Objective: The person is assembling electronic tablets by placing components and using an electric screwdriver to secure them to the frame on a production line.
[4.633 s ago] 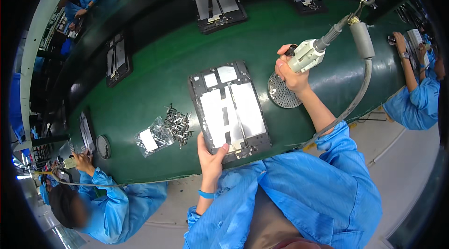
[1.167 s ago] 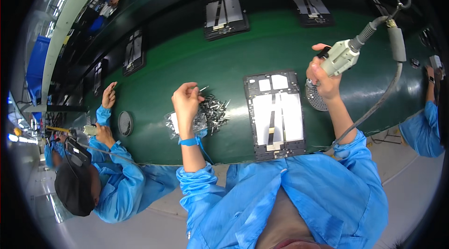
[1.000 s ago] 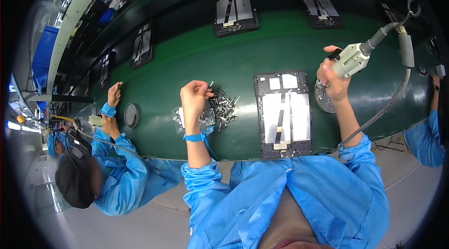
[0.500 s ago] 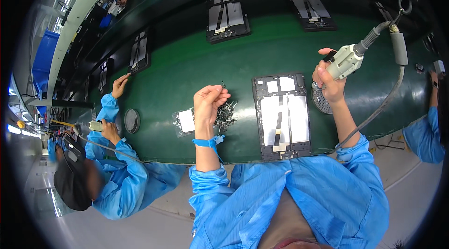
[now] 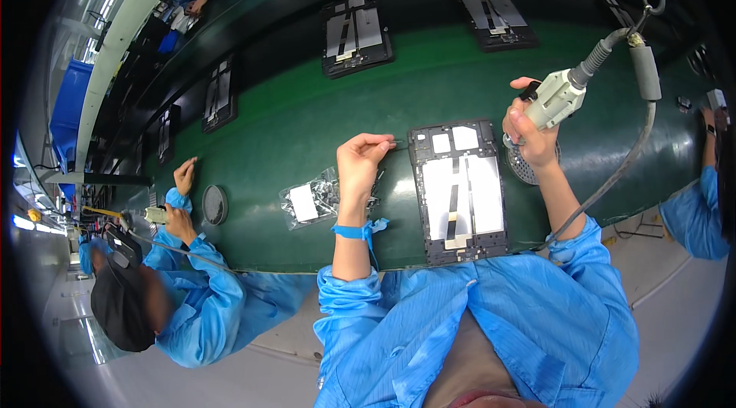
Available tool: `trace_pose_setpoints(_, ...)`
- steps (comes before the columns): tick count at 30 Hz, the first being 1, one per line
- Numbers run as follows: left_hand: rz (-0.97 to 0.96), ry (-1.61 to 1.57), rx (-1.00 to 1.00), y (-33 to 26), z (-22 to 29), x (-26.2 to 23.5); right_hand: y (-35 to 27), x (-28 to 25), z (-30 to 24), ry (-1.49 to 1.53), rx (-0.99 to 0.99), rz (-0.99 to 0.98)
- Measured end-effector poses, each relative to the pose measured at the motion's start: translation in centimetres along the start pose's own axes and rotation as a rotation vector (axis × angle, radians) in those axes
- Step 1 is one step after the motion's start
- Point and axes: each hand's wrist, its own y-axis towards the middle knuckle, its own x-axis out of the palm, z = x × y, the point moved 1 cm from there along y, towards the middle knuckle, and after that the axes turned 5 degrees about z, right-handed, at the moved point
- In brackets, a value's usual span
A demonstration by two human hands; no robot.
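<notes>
My left hand is pinched closed beside the upper left edge of an opened tablet housing. A small dark piece shows at its fingertips, too small to name. Under and beside that wrist lies a clear plastic bag with a white label and small dark parts, partly hidden by the hand. My right hand is wrapped round a pale corded electric screwdriver, held tilted right of the housing; its metal tip points down. A round dish sits partly hidden beneath that hand.
More opened tablets lie along the far side of the green work surface. The screwdriver's cable hangs at right from a metal hook. At left, a co-worker in blue holds a similar tool near another round dish.
My left hand has moved right from the loose parts to the housing's edge. My right hand shifted slightly left. The far tablets slid left, and the co-worker's hand came away from one.
</notes>
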Motion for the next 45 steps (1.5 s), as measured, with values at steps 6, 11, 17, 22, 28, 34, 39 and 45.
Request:
trace_pose_setpoints(6,0.051,0.266,-0.011,1.9,-0.8,3.0,-0.2,1.3,0.5,0.021,0.040,-0.022)
trace_pose_setpoints(11,0.008,0.380,0.056,2.5,-1.4,3.8,-0.4,1.9,1.1,0.037,0.052,-0.063)
trace_pose_setpoints(17,0.001,0.386,0.192,3.0,-3.4,3.3,-0.3,2.7,1.4,0.031,0.064,-0.067)
trace_pose_setpoints(22,-0.092,0.319,0.057,2.7,-3.0,3.4,-0.4,4.2,1.9,0.043,0.062,-0.044)
trace_pose_setpoints(28,-0.166,0.176,0.018,1.0,-3.0,3.2,-0.2,7.2,3.8,0.114,0.088,-0.099)
trace_pose_setpoints(34,-0.195,0.120,0.023,1.3,-3.7,2.5,-0.4,10.1,6.1,0.089,0.121,-0.200)
trace_pose_setpoints(39,-0.185,0.095,0.022,1.3,-3.6,2.5,-0.5,10.6,7.4,0.082,0.144,-0.157)
trace_pose_setpoints(45,-0.234,0.163,-0.015,1.3,-2.9,2.3,-0.6,10.7,8.3,0.036,0.117,-0.148)
